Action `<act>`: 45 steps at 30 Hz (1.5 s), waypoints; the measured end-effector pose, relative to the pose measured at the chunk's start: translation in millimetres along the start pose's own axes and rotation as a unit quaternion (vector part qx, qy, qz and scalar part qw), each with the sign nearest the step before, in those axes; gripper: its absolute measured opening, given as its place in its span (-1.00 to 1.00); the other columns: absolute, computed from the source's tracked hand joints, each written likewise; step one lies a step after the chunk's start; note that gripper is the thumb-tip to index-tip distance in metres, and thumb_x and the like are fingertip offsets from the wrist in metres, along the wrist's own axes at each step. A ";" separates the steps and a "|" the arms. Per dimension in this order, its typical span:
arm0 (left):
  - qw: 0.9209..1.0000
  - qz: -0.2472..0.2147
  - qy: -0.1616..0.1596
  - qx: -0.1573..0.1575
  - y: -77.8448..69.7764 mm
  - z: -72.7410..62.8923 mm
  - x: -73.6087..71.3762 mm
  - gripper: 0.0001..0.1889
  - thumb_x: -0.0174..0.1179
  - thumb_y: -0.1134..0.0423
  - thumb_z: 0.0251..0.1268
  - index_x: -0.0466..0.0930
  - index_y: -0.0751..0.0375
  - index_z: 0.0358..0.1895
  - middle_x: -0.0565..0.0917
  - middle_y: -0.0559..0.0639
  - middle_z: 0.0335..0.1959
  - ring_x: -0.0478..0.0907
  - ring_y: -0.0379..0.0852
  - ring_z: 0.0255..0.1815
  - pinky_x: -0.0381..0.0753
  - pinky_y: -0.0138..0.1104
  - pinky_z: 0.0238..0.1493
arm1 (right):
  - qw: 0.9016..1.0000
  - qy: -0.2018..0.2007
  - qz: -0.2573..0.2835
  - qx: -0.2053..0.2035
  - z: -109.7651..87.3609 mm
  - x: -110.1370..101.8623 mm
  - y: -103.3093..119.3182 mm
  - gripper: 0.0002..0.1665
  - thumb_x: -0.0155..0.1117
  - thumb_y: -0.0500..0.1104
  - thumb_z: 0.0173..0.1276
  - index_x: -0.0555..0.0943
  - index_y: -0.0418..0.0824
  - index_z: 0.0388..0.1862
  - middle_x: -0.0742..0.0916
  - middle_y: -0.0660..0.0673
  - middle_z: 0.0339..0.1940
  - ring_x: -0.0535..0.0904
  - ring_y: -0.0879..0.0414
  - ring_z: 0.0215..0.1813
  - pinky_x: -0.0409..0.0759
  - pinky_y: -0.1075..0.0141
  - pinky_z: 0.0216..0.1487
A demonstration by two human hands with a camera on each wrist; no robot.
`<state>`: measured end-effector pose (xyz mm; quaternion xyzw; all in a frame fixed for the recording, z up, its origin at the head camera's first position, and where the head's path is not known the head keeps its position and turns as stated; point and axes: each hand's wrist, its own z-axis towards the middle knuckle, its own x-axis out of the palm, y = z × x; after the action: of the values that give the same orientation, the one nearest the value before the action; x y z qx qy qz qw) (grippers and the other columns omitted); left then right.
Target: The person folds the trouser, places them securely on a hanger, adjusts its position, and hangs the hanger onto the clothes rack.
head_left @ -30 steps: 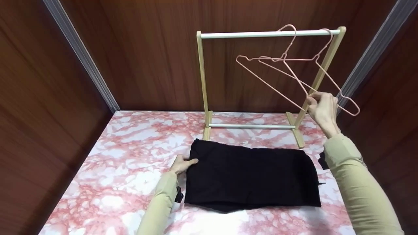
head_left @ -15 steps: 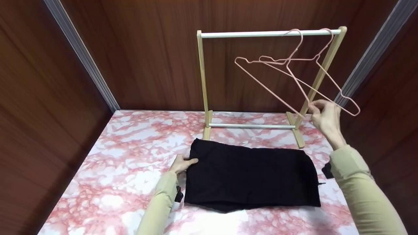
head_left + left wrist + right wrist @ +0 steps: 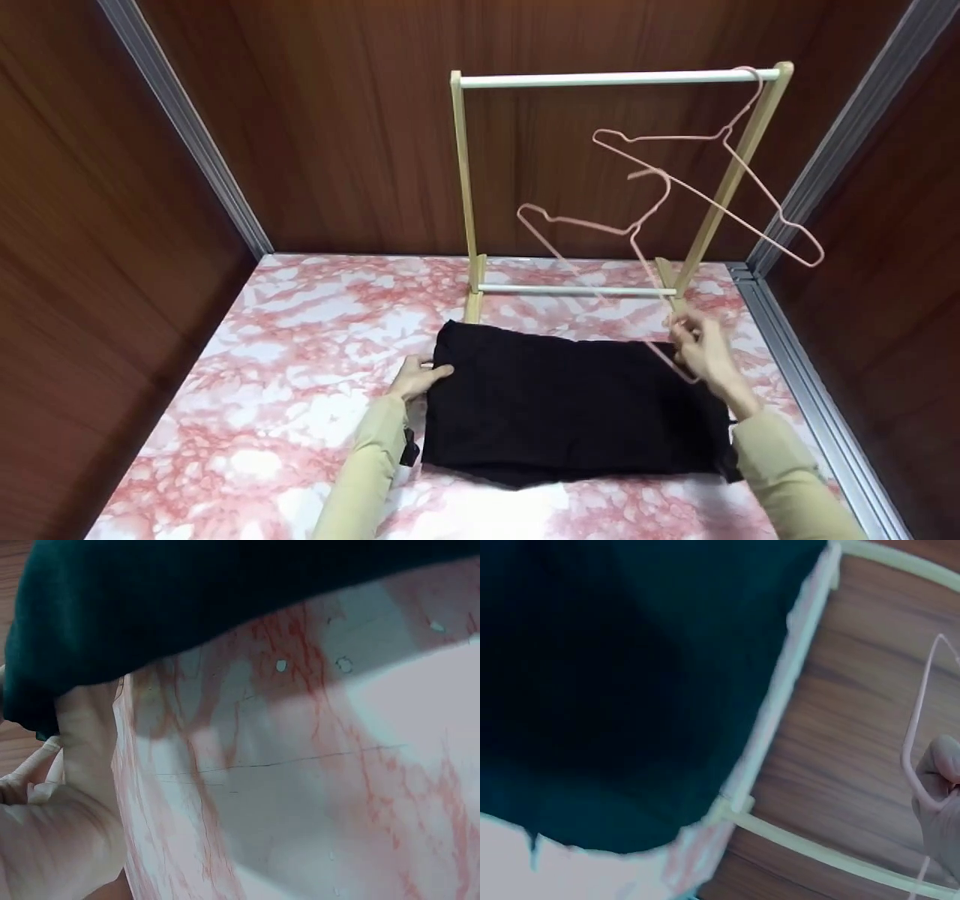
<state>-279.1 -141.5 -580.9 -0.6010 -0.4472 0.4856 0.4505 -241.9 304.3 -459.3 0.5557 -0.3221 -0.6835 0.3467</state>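
Observation:
A folded black cloth garment lies flat on the marbled surface. At its left edge my left hand pinches the cloth, thumb on top and the other fingers mostly hidden; the left wrist view shows that hand beside the dark fabric. My right hand holds a pink wire hanger by its right corner, above the garment's right part. The hanger's hook points up, free of the rail. In the right wrist view the right hand shows at the right edge, fingers curled at the hanger's end.
Behind the garment stands a small rack with wooden posts and a white top rail. A second pink hanger hangs at the rail's right end. Brown wood-grain panels enclose the pink-and-white table.
My right hand has lifted the pink hanger's hook off the rail and brought it down toward me, over the garment. The left hand and the garment have stayed in place.

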 end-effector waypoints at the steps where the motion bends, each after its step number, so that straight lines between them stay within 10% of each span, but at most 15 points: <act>1: 1.000 0.000 -0.001 -0.002 -2.1 -1.4 0.4 -0.54 0.36 0.24 0.16 0.63 0.51 0.05 0.78 0.34 -0.20 0.74 -0.07 -0.35 0.75 -0.24 -0.17 | 1.000 0.012 0.014 0.012 -2.9 3.6 -3.0 -0.84 -0.02 -0.42 0.51 0.52 -0.48 -0.09 0.57 -0.12 -0.43 0.47 0.27 -0.58 0.56 0.43 -0.51; 8: 0.998 0.019 -0.032 -0.041 -16.0 -10.8 5.9 -0.60 0.30 0.34 0.22 0.61 0.55 0.07 0.78 0.29 -0.22 0.67 -0.19 -0.42 0.73 -0.31 -0.24 | 0.990 0.067 0.107 0.067 -21.1 30.3 -17.4 -0.83 -0.05 -0.44 0.51 0.49 -0.48 -0.05 0.54 -0.04 -0.42 0.44 0.27 -0.51 0.57 0.44 -0.47; 19: 0.998 0.026 -0.046 -0.046 -18.7 -11.3 5.1 -0.60 0.32 0.33 0.19 0.61 0.54 0.05 0.75 0.35 -0.13 0.66 -0.14 -0.38 0.73 -0.26 -0.16 | 0.942 0.170 0.266 0.110 -51.3 69.3 -30.8 -0.77 -0.07 -0.54 0.37 0.43 -0.38 -0.07 0.48 0.00 -0.43 0.34 0.25 -0.52 0.39 0.48 -0.50; 30: 0.996 0.016 -0.041 -0.075 -17.8 -11.2 10.0 -0.56 0.31 0.29 0.24 0.49 0.44 0.13 0.71 0.35 -0.05 0.71 -0.03 -0.34 0.75 -0.22 -0.23 | 0.931 0.265 0.243 0.054 -65.2 89.0 -51.3 -0.60 -0.06 -0.54 0.38 0.20 -0.60 0.18 0.55 -0.13 -0.30 0.52 0.19 -0.52 0.67 0.30 -0.44; 38: 0.992 0.115 -0.033 -0.029 -24.0 -8.9 18.4 0.10 0.42 0.20 0.15 -0.22 0.36 0.57 0.16 0.57 0.51 0.22 0.43 0.51 0.24 0.09 0.55 | 0.925 0.276 0.251 0.066 -61.0 92.1 -51.4 -0.49 0.04 -0.54 0.22 0.24 -0.57 0.16 0.61 -0.07 -0.38 0.59 0.11 -0.43 0.74 0.20 -0.28; 45: 0.972 0.216 -0.032 0.085 -29.5 -2.6 26.0 -0.11 0.38 0.47 0.00 0.11 0.12 0.43 0.46 0.49 0.32 0.61 0.35 0.00 0.56 0.06 0.19 | 0.926 0.266 0.259 0.065 -57.1 102.3 -48.6 -0.85 0.03 -0.50 0.19 0.39 -0.34 -0.28 0.60 0.05 -0.53 0.47 0.28 -0.51 0.43 0.49 -0.48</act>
<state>-276.1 -110.8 -556.5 -0.6271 -0.2777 0.6266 0.3701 -206.0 242.9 -564.3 0.6359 -0.3940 -0.3746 0.5479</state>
